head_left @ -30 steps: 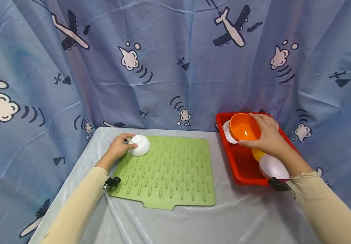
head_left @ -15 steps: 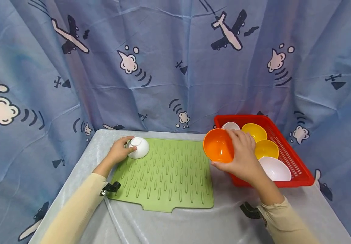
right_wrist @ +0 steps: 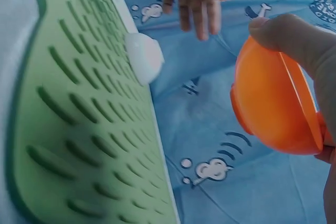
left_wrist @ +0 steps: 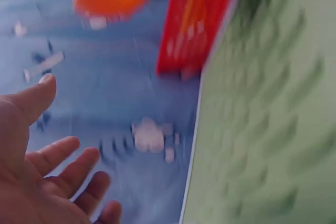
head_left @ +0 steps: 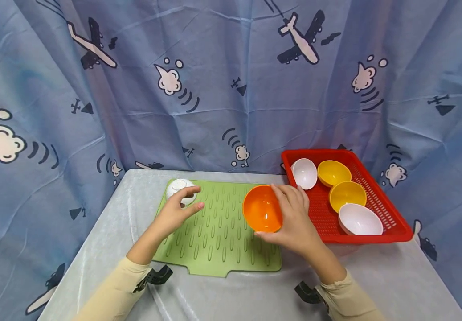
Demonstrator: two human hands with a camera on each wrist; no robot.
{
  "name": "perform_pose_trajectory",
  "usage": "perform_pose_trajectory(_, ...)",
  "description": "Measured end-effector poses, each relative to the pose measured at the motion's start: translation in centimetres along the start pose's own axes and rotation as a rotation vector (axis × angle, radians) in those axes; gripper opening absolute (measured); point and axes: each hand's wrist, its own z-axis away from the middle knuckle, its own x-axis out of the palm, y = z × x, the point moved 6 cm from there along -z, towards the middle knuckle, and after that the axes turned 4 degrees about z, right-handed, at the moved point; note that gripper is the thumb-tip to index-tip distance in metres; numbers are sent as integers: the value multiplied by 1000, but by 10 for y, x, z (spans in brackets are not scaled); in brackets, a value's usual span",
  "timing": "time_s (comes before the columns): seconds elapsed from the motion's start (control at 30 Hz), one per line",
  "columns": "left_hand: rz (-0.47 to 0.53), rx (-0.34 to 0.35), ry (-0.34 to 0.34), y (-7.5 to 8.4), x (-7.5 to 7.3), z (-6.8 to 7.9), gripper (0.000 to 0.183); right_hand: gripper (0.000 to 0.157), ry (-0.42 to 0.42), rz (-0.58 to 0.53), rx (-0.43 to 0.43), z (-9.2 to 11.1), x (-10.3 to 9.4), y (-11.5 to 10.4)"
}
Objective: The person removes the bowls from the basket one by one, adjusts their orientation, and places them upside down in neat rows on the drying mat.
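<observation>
Right hand (head_left: 291, 218) is gripping the orange bowl (head_left: 262, 208), thumb and fingers spread around opposite sides; bowl is sitting just left of that palm, round so no long axis, mouth tilting toward the wearer, hanging clear of the green mat (head_left: 214, 232); left hand (head_left: 176, 214) is hovering empty, fingers apart, off to the bowl's left; upturned white bowl (head_left: 176, 186) is resting on the mat just beyond it; red basket (head_left: 359, 239) is standing rightward beyond the right hand; worktop (head_left: 255, 294) is running nearer the wearer; curtain (head_left: 214, 67) is hanging behind.
</observation>
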Motion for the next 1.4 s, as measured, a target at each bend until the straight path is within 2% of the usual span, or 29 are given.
perform_pose_trajectory(0.2, 137, -20, -152, 15, 50, 17, 59, 118, 25, -26, -72, 4, 16, -11)
perform_pose_trajectory(0.4, 265, -67, -234, 13, 81, 31, 64, 119, 22, -25, -125, 13, 28, -24)
perform_pose_trajectory(0.53, 378, -99, -256, 10, 92, 37, 62, 120, 34, -20, -161, 18, 31, -30)
perform_pose_trajectory(0.63, 439, -96, -242, 11, 93, 38, 60, 122, 54, -27, -175, 19, 31, -34)
perform_pose_trajectory(0.73, 454, -75, -203, 13, 90, 37, 58, 123, 63, -4, -187, 19, 30, -36)
perform_pose_trajectory(0.8, 435, -54, -167, 16, 86, 36, 57, 124, 47, 9, -189, 19, 30, -37)
perform_pose_trajectory(0.9, 341, -1, -91, 20, 78, 35, 59, 122, -10, -23, -143, 16, 27, -35)
perform_pose_trajectory(0.97, 237, 43, -37, 22, 73, 36, 63, 115, -62, -102, -54, 15, 24, -31)
perform_pose_trajectory(1.1, 20, 163, 43, 29, 65, 37, 72, 91, -191, -282, 198, 16, 24, -18)
perform_pose_trajectory(1.2, -87, 255, 43, 37, 63, 38, 75, 78, -302, -375, 324, 20, 33, -10)
perform_pose_trajectory(1.4, -238, 440, -12, 50, 66, 41, 76, 76, -441, -499, 418, 24, 48, -5)
